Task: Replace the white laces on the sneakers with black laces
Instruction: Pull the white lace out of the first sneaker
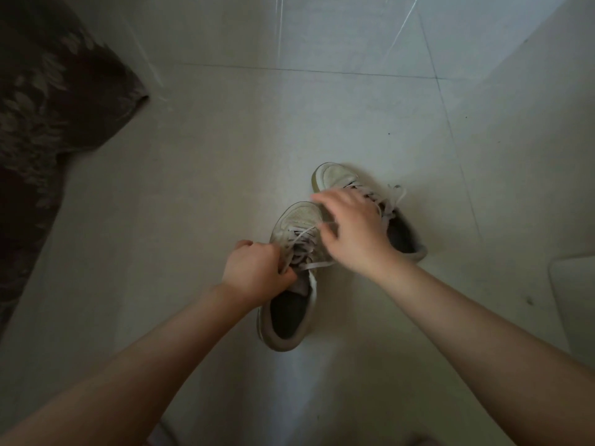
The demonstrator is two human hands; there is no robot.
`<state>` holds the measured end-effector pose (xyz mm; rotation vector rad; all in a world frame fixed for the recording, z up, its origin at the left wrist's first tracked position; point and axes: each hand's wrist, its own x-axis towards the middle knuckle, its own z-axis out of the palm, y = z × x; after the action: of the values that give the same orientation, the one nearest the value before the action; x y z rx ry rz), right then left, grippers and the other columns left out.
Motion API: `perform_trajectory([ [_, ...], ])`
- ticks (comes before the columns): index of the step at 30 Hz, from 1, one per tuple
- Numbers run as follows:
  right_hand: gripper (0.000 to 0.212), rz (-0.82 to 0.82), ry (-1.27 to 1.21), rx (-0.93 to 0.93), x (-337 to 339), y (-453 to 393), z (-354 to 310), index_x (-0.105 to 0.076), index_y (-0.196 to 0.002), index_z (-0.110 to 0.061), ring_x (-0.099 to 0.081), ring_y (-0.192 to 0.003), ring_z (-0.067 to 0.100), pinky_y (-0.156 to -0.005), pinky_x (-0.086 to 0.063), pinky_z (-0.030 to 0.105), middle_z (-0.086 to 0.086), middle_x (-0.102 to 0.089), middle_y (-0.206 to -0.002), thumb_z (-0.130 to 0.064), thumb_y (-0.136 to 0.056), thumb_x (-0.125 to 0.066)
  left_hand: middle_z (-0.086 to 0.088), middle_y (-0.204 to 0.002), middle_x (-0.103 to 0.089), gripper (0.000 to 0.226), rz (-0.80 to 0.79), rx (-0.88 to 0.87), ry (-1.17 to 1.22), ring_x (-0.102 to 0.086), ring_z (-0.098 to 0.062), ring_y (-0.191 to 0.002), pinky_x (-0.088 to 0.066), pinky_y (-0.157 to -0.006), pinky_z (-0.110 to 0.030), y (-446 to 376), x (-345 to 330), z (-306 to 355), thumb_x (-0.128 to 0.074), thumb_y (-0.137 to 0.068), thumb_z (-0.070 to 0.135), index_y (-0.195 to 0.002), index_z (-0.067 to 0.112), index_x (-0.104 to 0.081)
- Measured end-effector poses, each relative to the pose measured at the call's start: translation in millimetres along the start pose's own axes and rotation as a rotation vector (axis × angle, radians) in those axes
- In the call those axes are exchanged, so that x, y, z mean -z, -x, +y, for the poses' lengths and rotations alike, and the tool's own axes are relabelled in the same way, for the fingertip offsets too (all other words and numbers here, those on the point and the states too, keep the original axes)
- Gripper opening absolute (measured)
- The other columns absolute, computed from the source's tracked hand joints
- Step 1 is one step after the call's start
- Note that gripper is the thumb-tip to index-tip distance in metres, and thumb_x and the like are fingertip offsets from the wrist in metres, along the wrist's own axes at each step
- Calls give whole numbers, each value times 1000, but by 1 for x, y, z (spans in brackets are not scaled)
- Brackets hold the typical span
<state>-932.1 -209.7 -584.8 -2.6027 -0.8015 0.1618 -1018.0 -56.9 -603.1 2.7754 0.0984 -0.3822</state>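
Observation:
Two worn white sneakers stand side by side on a pale tiled floor, toes pointing away from me. The near sneaker (pixel 289 304) has white laces (pixel 301 243) threaded across its top. My left hand (pixel 257 272) is closed on the laces at the left side of its tongue. My right hand (pixel 351 233) hovers over the gap between the shoes, thumb and forefinger pinching a strand of the same lace. The far sneaker (pixel 335 177) is partly hidden behind my right hand; its loose white lace ends (pixel 394 194) trail to the right. No black laces are in view.
A dark patterned cloth or rug (pixel 48 123) lies along the left side of the floor. A pale rounded object (pixel 573 297) sits at the right edge. Tile joints (pixel 306 72) run across the floor beyond the shoes.

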Motion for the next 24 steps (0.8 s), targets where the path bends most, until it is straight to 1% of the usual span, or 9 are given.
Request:
perform_trajectory([
  [3,28,-162,110,260,-16,3,-15,-71,-99,-14,-58,-101,27,-93,-37,44,3,-67,-98,-1,-75,-65,-7,-82,-67,22,-5,-18,-35,-62,-28,-86,-26,-73,-26,0,2,4,-53,-84,39,-75,20,-47],
  [7,19,-102,146,320,-25,1,-19,-73,-74,-15,-61,-71,26,-83,-42,40,0,-63,-69,0,-62,-74,-9,-88,-68,23,-25,-16,-51,-62,-28,-88,-22,-70,-26,2,3,7,-53,-85,38,-75,20,-44],
  [11,14,59,-195,69,-6,-11,-25,-74,-90,-18,-64,-82,18,-83,-47,39,-3,-70,-89,-12,-86,-62,-8,-86,-68,24,-23,-8,-36,-62,-28,-87,-27,-72,-26,0,-1,2,-53,-85,42,-76,20,-50],
  [14,19,155,-323,-143,8,-25,-13,-70,-104,-14,-61,-94,16,-90,-48,35,0,-69,-102,-12,-87,-63,-6,-81,-65,21,0,4,8,-60,-28,-85,-28,-69,-26,3,-4,1,-53,-85,39,-77,20,-48],
  [16,30,196,-195,-142,13,-22,-5,-64,-115,-12,-55,-105,19,-97,-41,30,3,-63,-111,-12,-85,-64,-2,-71,-59,17,89,-50,80,-59,-29,-73,-26,-65,-25,8,-7,-1,-56,-82,31,-77,19,-46],
  [18,22,209,-190,-47,12,-8,0,-66,-107,-12,-57,-95,18,-88,-45,31,0,-65,-100,-15,-86,-62,2,-64,-58,15,209,-134,142,-59,-26,-59,-31,-63,-23,12,-15,-2,-55,-75,31,-74,18,-48],
  [20,12,-13,-239,-10,9,11,1,-69,-97,-16,-62,-83,14,-78,-51,34,-4,-68,-89,-19,-89,-60,5,-67,-61,22,230,-137,217,-61,-23,-59,-39,-65,-24,14,-19,1,-47,-76,41,-76,21,-56],
  [22,14,-308,-125,-57,4,27,4,-68,-96,-20,-63,-80,16,-73,-51,32,-3,-69,-88,-25,-91,-56,4,-77,-67,35,188,-109,274,-65,-22,-68,-44,-70,-28,15,-22,7,-44,-78,51,-87,25,-65],
  [24,14,-408,30,-68,-1,41,9,-66,-94,-21,-61,-75,19,-64,-44,29,-2,-67,-82,-27,-92,-54,4,-79,-68,41,167,-99,284,-66,-22,-70,-45,-72,-29,15,-20,13,-46,-76,56,-93,25,-67],
])
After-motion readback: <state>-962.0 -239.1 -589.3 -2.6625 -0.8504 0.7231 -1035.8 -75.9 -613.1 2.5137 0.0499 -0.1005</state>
